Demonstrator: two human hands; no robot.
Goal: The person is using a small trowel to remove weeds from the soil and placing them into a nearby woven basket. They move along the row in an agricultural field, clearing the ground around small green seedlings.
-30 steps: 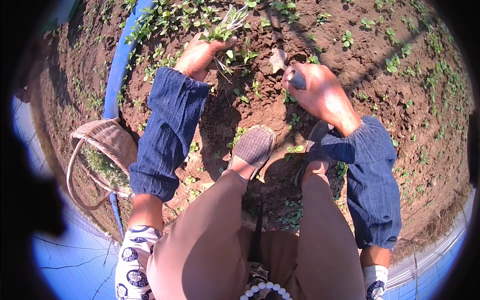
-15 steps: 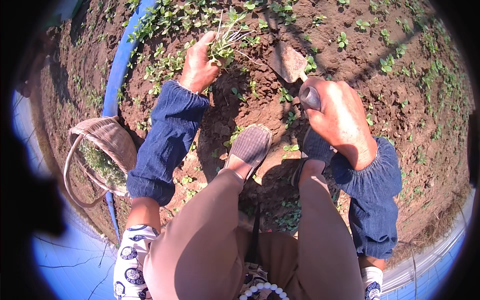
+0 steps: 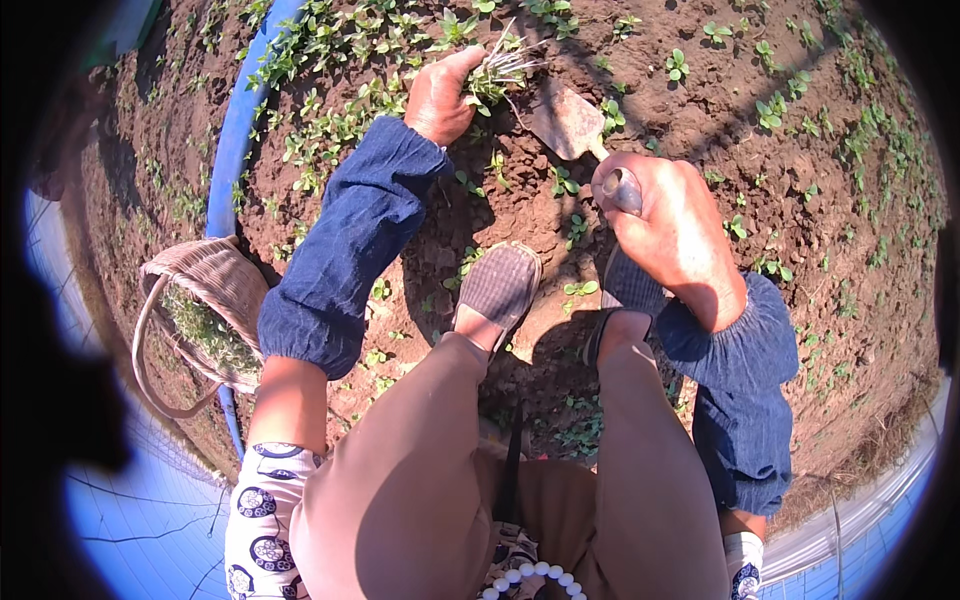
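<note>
Toward the trowel [image 3: 566,122], my left hand [image 3: 440,97] is shifting in the head view, fingers curled round a plant bunch [image 3: 492,82] above soil [image 3: 526,202]; I'm judging it light, tearable, best held mid-bunch. My right hand [image 3: 665,215] is gripping the trowel's stiff handle [image 3: 625,192].

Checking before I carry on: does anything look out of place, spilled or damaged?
Nothing clearly wrong. The basket seems tilted, though the fisheye's edge bends shapes, so I can't be sure. Its greens lie inside. The trowel blade is patchy, perhaps soil or rust.
</note>
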